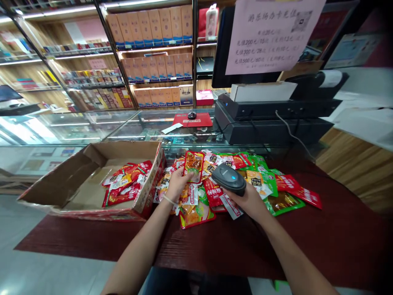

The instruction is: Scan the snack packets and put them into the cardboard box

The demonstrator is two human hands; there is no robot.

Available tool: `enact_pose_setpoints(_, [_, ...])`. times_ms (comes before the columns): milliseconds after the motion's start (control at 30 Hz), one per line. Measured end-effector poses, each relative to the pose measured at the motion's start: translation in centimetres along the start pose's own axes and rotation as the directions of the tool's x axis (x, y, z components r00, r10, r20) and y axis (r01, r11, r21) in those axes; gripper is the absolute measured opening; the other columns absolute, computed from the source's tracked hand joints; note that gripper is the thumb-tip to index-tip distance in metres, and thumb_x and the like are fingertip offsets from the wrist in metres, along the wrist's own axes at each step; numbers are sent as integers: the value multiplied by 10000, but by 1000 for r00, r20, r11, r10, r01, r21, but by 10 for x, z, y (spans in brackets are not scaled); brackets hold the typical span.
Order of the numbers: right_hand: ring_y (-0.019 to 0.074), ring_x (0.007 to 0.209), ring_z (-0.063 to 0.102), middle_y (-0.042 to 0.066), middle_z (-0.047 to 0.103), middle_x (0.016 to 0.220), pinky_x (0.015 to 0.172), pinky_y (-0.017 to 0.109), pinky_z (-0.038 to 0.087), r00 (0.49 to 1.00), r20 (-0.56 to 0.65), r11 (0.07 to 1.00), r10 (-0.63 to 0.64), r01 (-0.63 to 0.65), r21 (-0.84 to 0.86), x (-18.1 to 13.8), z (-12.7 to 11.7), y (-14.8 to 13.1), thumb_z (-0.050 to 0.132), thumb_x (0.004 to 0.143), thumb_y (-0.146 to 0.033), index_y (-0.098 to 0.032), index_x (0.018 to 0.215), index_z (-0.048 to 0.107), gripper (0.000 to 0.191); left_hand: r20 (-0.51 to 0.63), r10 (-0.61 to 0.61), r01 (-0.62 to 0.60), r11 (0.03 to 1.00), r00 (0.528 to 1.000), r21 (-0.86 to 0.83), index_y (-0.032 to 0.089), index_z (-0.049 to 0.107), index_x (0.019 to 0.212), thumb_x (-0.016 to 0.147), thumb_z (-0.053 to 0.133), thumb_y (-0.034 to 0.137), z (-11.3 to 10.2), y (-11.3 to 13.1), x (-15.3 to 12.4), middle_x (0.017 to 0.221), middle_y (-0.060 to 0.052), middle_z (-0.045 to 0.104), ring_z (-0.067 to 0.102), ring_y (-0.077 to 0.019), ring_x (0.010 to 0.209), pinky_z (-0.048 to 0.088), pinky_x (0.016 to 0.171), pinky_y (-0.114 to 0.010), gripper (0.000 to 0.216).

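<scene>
My left hand [178, 183] grips a red-edged snack packet [194, 162] by its lower edge, with a clear window showing brown food. In my right hand [245, 200] is a dark grey barcode scanner [229, 178] with a small blue light on top; its head points toward the packet. Under and around both hands lies a loose pile of snack packets [196, 213] in red, green, white and yellow. To the left of my left hand stands an open cardboard box [89, 200] with several red packets [127, 182] inside.
A dark red table [190, 250] bears the pile and box. Behind it are a glass counter [123, 127], a mouse [192, 115] on a red pad, and a monitor [222, 49] with a pink sign [270, 37]. A cable [294, 135] hangs from black equipment at right. Shelves hold tan boxes [153, 26].
</scene>
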State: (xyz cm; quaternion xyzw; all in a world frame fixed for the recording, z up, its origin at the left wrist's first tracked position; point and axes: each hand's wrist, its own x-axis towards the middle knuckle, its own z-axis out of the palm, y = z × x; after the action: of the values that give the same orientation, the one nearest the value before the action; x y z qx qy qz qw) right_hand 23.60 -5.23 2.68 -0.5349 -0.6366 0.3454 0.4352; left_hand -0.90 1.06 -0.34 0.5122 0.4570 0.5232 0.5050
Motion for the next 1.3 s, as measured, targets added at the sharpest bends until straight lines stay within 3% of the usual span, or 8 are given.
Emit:
enact_pose_setpoints(167, [262, 697, 675, 25, 675, 629, 547, 338, 521, 1000, 11, 1000, 15, -15, 3, 0, -1, 0, 727, 721, -448, -237, 959, 674, 322, -8, -28, 28, 999, 1000, 30, 135, 690, 915, 705, 699, 342, 1, 1, -2, 860, -47, 739, 682, -202, 822, 525, 743, -294, 295])
enact_pose_setpoints(367, [180, 436, 551, -3, 616, 519, 448, 311, 467, 994, 40, 993, 100, -103, 58, 1, -4, 1, 718, 731, -479, -222, 779, 631, 275, 17, 90, -91, 985, 996, 147, 141, 640, 1061, 793, 646, 381, 1, 3, 1, 1003, -75, 722, 674, -193, 902, 518, 830, -314, 360])
enact_pose_setpoints(600, [172, 362, 523, 20, 589, 446, 361, 292, 420, 989, 36, 988, 142, -144, 49, 7, -5, 3, 706, 736, -545, -221, 615, 585, 366, -16, 329, -270, 799, 944, 538, 184, 610, 1102, 864, 593, 309, 0, 65, -21, 1022, -48, 702, 645, -173, 895, 488, 822, -276, 269])
enact_pose_setpoints(700, [168, 348, 509, 19, 583, 441, 354, 291, 415, 993, 54, 993, 104, -106, 44, 9, -2, -3, 692, 754, -556, -220, 623, 587, 375, 4, 398, -304, 693, 917, 653, 203, 643, 1061, 883, 570, 319, -22, 103, -39, 900, -3, 710, 628, -139, 775, 462, 726, -226, 225])
enact_pose_setpoints(800, [178, 378, 539, 20, 604, 460, 372, 289, 420, 998, 64, 1000, 14, -13, -24, 11, 5, -19, 682, 769, -541, -205, 691, 636, 348, -85, 453, -229, 593, 887, 772, 218, 675, 1033, 883, 567, 334, -62, 131, -55, 810, 15, 709, 615, -131, 693, 435, 650, -215, 218])
enact_pose_setpoints(967, [186, 403, 551, 5, 601, 452, 399, 294, 428, 989, 82, 991, -123, 127, -46, 15, 30, -50, 701, 748, -517, -219, 799, 696, 303, -205, 587, -72, 414, 783, 907, 218, 689, 1100, 900, 509, 250, -143, 135, -72, 986, -49, 743, 677, -198, 879, 490, 786, -285, 271])
enact_pose_setpoints(1133, [175, 375, 529, 14, 597, 444, 395, 294, 410, 982, 177, 997, -72, 78, -23, 20, 55, -63, 656, 780, -550, -227, 649, 614, 351, -186, 455, -1, 380, 871, 925, 189, 675, 1152, 870, 548, 216, -186, 116, -81, 1171, -98, 707, 652, -254, 1079, 489, 962, -392, 311])
enact_pose_setpoints(1300, [180, 417, 562, 10, 622, 486, 453, 296, 445, 981, 188, 997, -53, 61, -37, 20, 65, -68, 666, 777, -551, -213, 710, 618, 348, -183, 430, -43, 465, 884, 884, 215, 700, 1100, 883, 546, 220, -177, 114, -90, 1099, -65, 734, 684, -214, 1000, 531, 912, -347, 266])
